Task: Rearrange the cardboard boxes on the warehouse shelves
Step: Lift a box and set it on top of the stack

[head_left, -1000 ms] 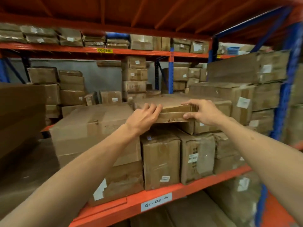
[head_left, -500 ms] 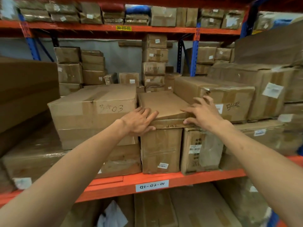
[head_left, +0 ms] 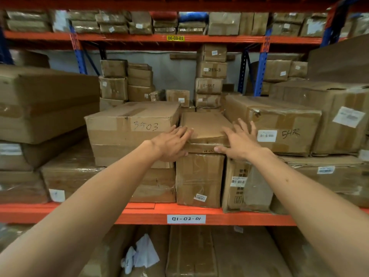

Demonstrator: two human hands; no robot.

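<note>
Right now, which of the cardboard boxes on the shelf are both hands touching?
The flat box lying between the box marked 3503 and the box marked 5472. The left hand and right hand rest on its near edge.

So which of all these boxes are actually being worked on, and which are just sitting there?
In the job:
- flat box, with the left hand and right hand on it
- 3503 box and 5472 box, flanking it
- tall box beneath it

Just there:
- back stacks
- top-shelf boxes
- white paper below
</note>
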